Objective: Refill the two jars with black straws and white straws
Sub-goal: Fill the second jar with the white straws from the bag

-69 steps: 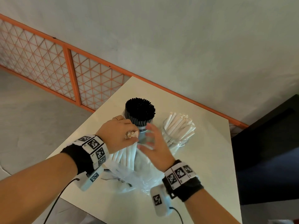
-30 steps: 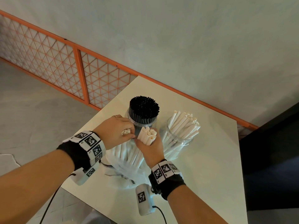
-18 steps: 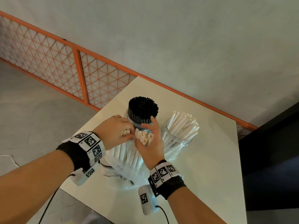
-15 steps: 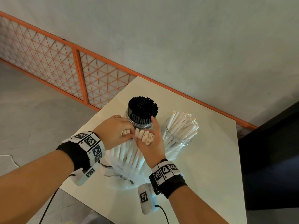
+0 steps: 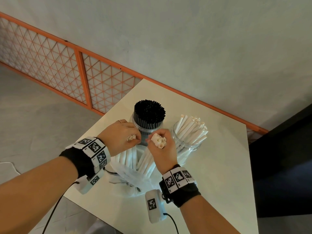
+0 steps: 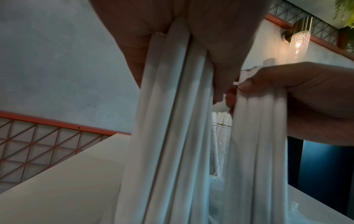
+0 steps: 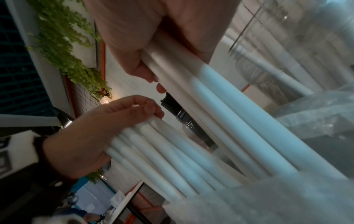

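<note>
On the white table (image 5: 219, 166) a clear jar packed with black straws (image 5: 149, 115) stands beside a clear jar part-filled with white straws (image 5: 189, 132). In front of them sits a crumpled clear plastic bag (image 5: 133, 176) holding upright white straws. My left hand (image 5: 118, 137) grips one bundle of these white straws (image 6: 168, 121) near their tops. My right hand (image 5: 162, 149) grips a second bundle (image 5: 158, 141), split off to the right, its lower ends still in the bag. Both bundles (image 7: 220, 106) fan apart in the right wrist view.
An orange-framed lattice panel (image 5: 50, 65) and a grey wall stand behind the table. A dark cabinet (image 5: 287, 157) is to the right. The table's left edge runs close by the left wrist. Cables hang from both wrist cameras.
My right hand went from an open palm against the straws to a closed grip on part of the bundle, and has drawn that part to the right. The left hand kept its grip.
</note>
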